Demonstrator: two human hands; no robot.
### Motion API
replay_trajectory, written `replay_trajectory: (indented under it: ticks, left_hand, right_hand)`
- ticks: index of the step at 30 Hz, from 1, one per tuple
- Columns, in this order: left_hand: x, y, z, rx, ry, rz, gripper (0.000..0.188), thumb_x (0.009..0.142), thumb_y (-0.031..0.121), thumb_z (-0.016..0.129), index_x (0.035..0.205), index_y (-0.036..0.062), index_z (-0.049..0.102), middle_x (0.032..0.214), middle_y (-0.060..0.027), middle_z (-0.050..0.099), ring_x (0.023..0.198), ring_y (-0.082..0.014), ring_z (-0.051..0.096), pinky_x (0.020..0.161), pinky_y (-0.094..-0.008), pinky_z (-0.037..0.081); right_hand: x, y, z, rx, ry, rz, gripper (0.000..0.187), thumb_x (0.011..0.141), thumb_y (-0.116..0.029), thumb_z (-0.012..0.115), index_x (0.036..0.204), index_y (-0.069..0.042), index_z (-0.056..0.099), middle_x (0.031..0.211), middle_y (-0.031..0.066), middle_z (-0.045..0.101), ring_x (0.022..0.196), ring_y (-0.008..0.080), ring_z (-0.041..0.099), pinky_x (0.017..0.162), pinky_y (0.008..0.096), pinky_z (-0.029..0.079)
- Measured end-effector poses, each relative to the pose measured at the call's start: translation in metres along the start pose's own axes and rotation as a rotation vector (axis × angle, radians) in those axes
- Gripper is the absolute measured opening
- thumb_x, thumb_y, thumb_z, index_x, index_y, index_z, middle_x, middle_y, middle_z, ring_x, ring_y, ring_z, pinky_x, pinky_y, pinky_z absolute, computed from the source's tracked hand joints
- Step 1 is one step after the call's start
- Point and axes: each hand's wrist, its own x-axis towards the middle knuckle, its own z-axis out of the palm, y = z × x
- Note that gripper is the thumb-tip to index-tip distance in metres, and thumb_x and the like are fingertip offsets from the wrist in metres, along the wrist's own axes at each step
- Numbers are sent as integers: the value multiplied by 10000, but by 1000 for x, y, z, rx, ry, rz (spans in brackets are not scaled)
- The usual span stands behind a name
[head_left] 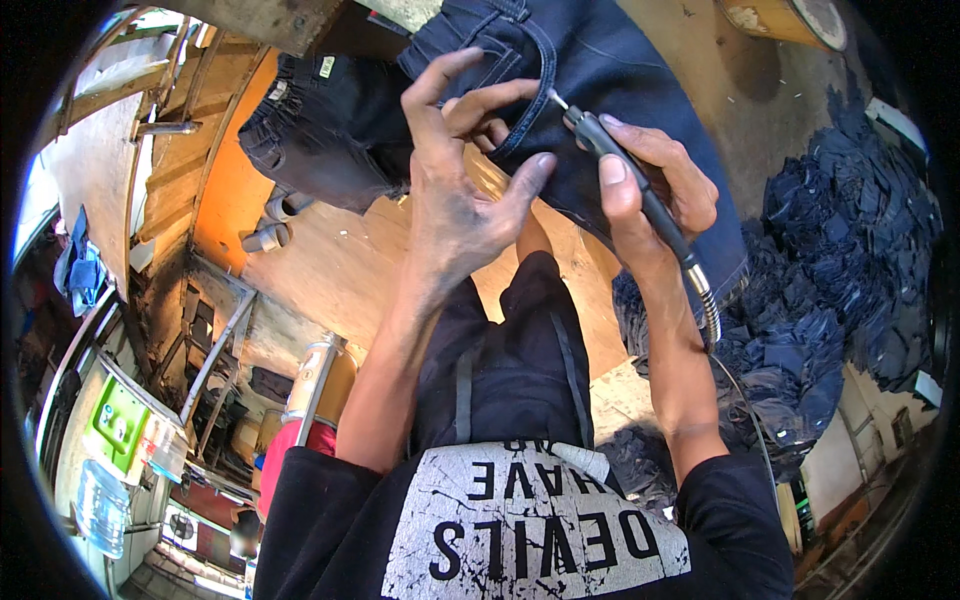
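Dark blue denim trousers (610, 90) lie spread before me at the top, with stitched seams and a curved, stitched band. My left hand (445, 185) is over the denim, thumb and fingers apart; one fingertip reaches the curved band, and the lower fingers are partly hidden. In my right hand (665, 190) is a slim black rotary tool handpiece (640, 180), gripped like a pen. Its thin metal tip is at the band, close to my left fingertips; whether it touches the cloth I cannot tell. A spring-sleeved cable runs from its rear end past my right forearm.
Another dark garment (325, 125) lies to the left of the denim. A large heap of dark cloth (830, 260) fills the right side. Sandals (268, 236) are on the floor at left, and a drum-like container (318, 380) stands nearer. A yellowish bucket (785, 20) is at far right.
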Motion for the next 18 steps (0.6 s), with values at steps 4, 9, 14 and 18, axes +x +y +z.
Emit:
replay_trajectory:
  ticks: [4, 9, 14, 18]
  left_hand:
    - [22, 14, -2, 276, 101, 19, 1010, 749, 129, 1006, 1541, 91, 380, 1065, -107, 812, 773, -128, 668, 734, -278, 556]
    - [141, -10, -44, 477, 34, 79, 798, 809, 252, 974, 1453, 48, 548, 1122, -172, 799, 1003, -299, 767, 961, -421, 581]
    - [160, 10, -32, 610, 297, 352, 673, 816, 56, 899, 1391, 35, 550, 1049, -111, 715, 920, -197, 656, 838, -351, 516]
    - [26, 57, 47, 248, 563, -90, 973, 866, 299, 942, 1538, -91, 358, 1531, -249, 432, 1429, -355, 444, 1266, -502, 311]
  right_hand:
    - [-23, -28, -19, 231, 139, 104, 311, 1106, -215, 651, 1315, 15, 657, 1144, 199, 806, 1090, 303, 784, 1019, 434, 585]
    - [-53, -42, -73, -188, 50, 79, 175, 1009, -115, 780, 1167, -40, 784, 1212, 163, 803, 1252, 295, 737, 1127, 439, 529]
    - [-63, -8, -88, -223, -70, 12, 356, 884, -134, 886, 1211, -80, 759, 1260, 131, 798, 1386, 325, 657, 1240, 558, 434]
    - [-68, 7, -92, -263, -93, -31, 394, 870, -206, 911, 1211, -80, 760, 1246, 131, 800, 1392, 319, 654, 1263, 570, 387]
